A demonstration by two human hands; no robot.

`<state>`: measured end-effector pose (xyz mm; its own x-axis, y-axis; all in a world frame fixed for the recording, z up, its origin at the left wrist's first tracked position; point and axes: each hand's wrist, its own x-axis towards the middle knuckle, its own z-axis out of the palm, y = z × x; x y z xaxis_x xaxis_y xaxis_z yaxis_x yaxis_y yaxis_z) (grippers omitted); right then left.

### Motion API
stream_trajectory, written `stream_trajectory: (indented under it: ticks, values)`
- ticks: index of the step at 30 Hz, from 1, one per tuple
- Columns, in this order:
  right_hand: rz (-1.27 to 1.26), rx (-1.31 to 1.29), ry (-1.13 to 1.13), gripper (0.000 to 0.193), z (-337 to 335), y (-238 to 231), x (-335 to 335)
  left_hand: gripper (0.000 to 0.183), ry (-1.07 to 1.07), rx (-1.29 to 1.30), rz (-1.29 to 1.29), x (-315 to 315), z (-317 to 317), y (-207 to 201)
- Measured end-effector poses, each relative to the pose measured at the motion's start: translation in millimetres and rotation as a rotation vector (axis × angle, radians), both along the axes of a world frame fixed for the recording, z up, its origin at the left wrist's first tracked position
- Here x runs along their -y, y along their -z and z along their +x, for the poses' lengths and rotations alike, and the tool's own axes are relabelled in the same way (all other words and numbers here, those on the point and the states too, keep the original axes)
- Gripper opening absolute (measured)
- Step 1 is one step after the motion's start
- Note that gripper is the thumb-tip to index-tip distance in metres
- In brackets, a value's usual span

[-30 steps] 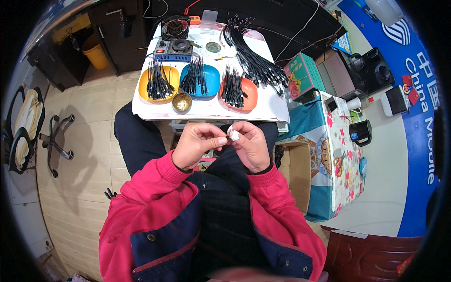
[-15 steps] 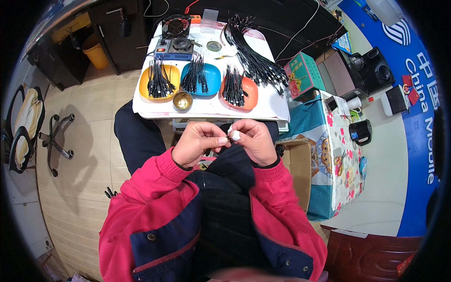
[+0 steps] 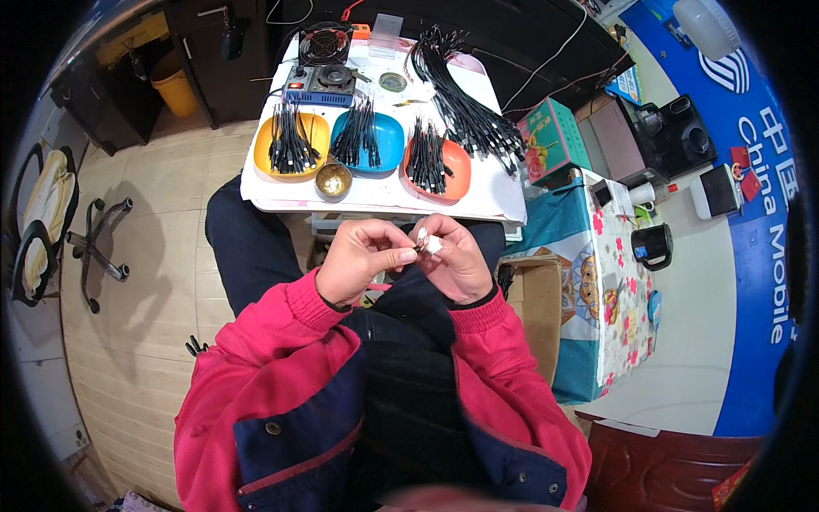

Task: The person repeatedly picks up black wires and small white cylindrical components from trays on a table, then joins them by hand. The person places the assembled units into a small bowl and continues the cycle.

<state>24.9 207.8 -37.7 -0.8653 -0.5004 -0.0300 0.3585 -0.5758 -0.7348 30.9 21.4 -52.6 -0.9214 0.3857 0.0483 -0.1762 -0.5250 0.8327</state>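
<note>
Above my lap, just off the table's near edge, my left hand [image 3: 360, 263] and my right hand [image 3: 456, 263] meet at the fingertips. Left thumb and forefinger pinch a small dark piece, mostly hidden by the fingers. White wrapping [image 3: 433, 245] covers fingertips of my right hand, closed around the same spot; what it grips is too small to make out. Beyond them, bundles of short black cables [image 3: 293, 147] with light-coloured ends lie in a yellow tray [image 3: 263, 160], a blue tray [image 3: 394, 141] and an orange tray [image 3: 461, 179].
A small brass-coloured bowl [image 3: 333, 182] stands at the white table's [image 3: 388, 201] front. Behind the trays are a blue heating unit [image 3: 320, 90], a fan [image 3: 324, 44] and a large bunch of long black cables [image 3: 465, 107]. An open carton [image 3: 537, 299] sits right of my legs.
My right hand shifts and turns slightly against the left, with its wrapped fingertips moving. The left hand keeps its pinch. The whole view has tilted a little.
</note>
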Motion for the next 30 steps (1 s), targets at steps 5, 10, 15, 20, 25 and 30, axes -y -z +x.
stream_trajectory:
  ticks: [5,10,15,20,25,30]
  values:
    - [0.235,-0.125,0.125,0.015,3.4,-8.7,0.5,0.009,-0.079,-0.082,-0.079,-0.9,0.3,0.1]
    - [0.564,-0.328,0.312,0.012,15.4,-17.0,5.2,0.008,-0.294,-0.384,-0.249,-5.0,2.2,-0.6]
    - [0.375,-0.24,0.371,0.011,19.4,-8.8,14.5,0.009,-0.352,-0.396,-0.224,-8.2,4.8,-0.5]
    - [0.099,-0.106,0.302,0.014,17.2,2.2,14.9,0.008,-0.227,-0.192,-0.083,-8.4,4.9,3.5]
    - [0.036,-0.052,0.179,0.017,14.2,6.2,8.5,0.008,0.003,0.023,0.056,-5.5,2.0,5.0]
    - [0.089,-0.021,0.14,0.015,9.0,3.7,1.8,0.012,0.061,0.018,-0.111,-3.9,1.2,4.2]
